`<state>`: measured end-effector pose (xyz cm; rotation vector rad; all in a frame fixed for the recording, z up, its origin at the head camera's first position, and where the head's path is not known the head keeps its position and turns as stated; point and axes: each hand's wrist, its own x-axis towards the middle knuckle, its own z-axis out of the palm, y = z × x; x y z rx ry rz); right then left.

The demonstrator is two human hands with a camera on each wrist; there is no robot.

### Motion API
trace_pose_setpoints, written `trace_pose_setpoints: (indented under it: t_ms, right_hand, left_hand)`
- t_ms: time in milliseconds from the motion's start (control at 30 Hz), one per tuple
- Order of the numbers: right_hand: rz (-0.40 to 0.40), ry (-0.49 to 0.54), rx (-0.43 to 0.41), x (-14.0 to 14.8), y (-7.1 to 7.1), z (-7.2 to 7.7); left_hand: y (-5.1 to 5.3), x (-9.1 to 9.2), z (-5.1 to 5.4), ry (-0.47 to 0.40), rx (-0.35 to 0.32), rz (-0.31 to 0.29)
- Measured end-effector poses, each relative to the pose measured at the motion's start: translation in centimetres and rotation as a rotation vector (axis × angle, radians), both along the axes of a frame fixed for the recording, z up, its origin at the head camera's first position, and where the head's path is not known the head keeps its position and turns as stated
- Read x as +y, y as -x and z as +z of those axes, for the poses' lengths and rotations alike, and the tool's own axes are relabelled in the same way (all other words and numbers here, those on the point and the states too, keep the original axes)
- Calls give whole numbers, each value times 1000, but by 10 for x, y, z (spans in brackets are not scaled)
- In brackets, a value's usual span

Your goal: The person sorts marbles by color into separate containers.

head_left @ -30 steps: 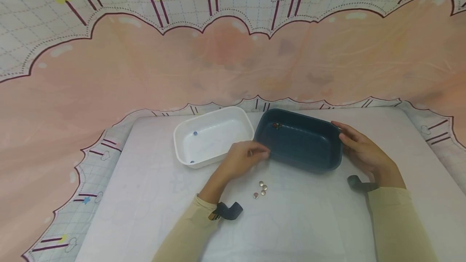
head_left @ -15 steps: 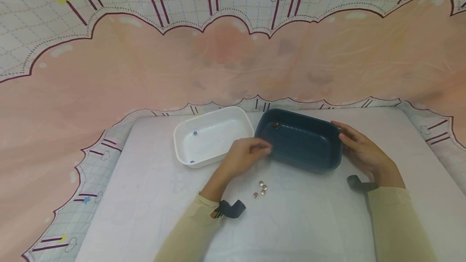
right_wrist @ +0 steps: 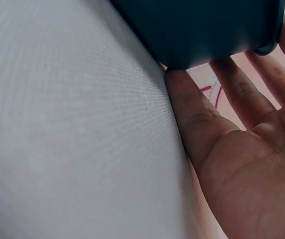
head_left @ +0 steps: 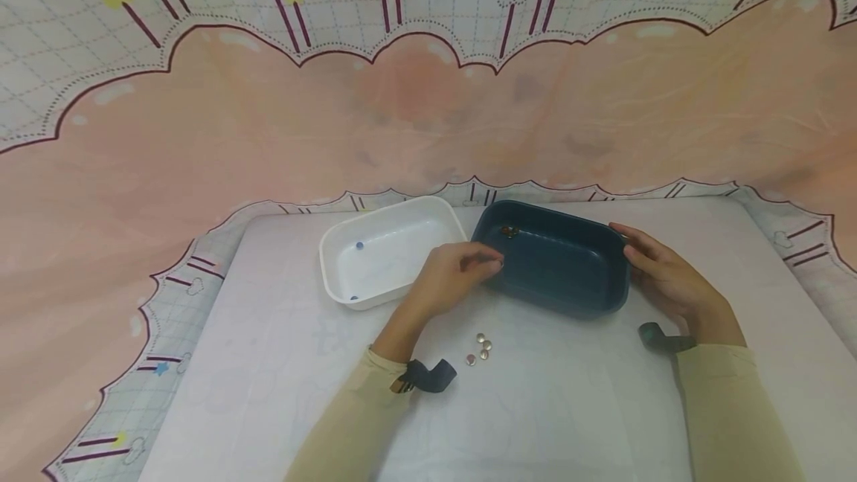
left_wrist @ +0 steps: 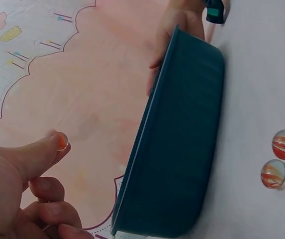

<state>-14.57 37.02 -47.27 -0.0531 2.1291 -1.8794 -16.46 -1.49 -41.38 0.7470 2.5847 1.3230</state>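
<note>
My left hand (head_left: pixel 445 281) pinches an orange-streaked glass marble (left_wrist: pixel 62 141) between thumb and index finger. It hovers over the near left corner of a dark teal tray (head_left: pixel 562 262); its other fingers are curled. At the tray's right end, my right hand (head_left: pixel 672 277) holds the wall, the thumb at the rim and the fingers against the outside (right_wrist: pixel 227 89). A small cluster of orange-brown marbles (head_left: pixel 509 232) lies inside, by the far left corner. In front of the tray, several clear marbles with orange swirls (left_wrist: pixel 274 174) rest on the white cloth.
To the left stands a white tray (head_left: pixel 395 244), beside the teal one, holding a blue marble (head_left: pixel 359 245) and another partly hidden by its near wall. A patterned curtain (head_left: pixel 428 117) hangs behind the cloth-covered table (head_left: pixel 569 407).
My left hand has risen slightly and shifted right over the teal tray's near left rim, still pinching the marble. My right hand and both trays look unmoved.
</note>
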Motion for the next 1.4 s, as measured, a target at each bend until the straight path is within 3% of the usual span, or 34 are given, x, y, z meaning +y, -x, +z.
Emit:
trace_pose_setpoints:
  t_ms: [467, 833, 1400]
  right_hand:
    - [3, 22, 6, 0, 0, 0]
    - [2, 16, 2, 1, 0, -1]
    - [-8, 4, -31, 1, 0, 0]
  left_hand:
    - [8, 6, 13, -2, 26, 15]
    - [19, 10, 9, -22, 26, 55]
    - [22, 14, 12, -44, -3, 70]
